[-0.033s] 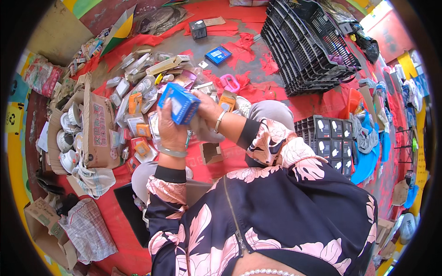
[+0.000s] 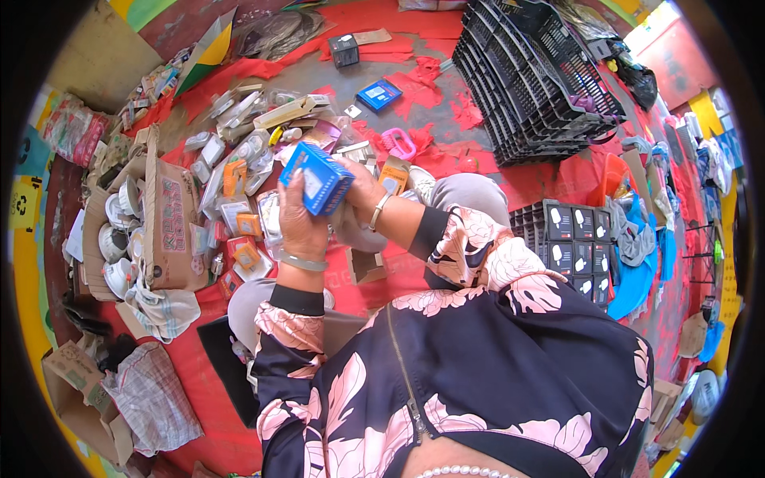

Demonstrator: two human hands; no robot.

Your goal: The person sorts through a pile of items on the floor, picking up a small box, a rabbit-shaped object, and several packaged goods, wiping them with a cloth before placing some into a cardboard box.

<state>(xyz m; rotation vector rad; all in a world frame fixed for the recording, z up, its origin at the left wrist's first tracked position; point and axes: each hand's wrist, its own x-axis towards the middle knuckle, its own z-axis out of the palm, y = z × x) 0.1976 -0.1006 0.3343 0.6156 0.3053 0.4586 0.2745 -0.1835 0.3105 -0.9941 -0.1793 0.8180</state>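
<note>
Between my two hands is a blue box (image 2: 315,178), tilted, with white print on its faces. My left hand (image 2: 300,219) is closed on its near left side, fingers pressed to the cardboard. My right hand (image 2: 362,190) grips the box's right side; its fingertips are partly hidden behind it. Just beyond the box spreads a pile of packaged goods (image 2: 253,147), with small orange boxes (image 2: 235,177) among them. A pink plastic handle-like piece (image 2: 398,144) lies right of the pile, and a second blue box (image 2: 378,95) rests farther off on the floor.
Black plastic crates (image 2: 526,88) stand stacked at the far right. A crate of black boxes (image 2: 559,248) sits beside my right leg. On the left, a cardboard carton (image 2: 177,227) holds white bowl-shaped items (image 2: 115,244). Below it lies a checked bag (image 2: 155,398). Torn red sheeting (image 2: 430,80) covers the floor.
The blue box has shifted slightly to the right with both hands, and my left hand's fingers sit a little differently on it. The surroundings look the same.
</note>
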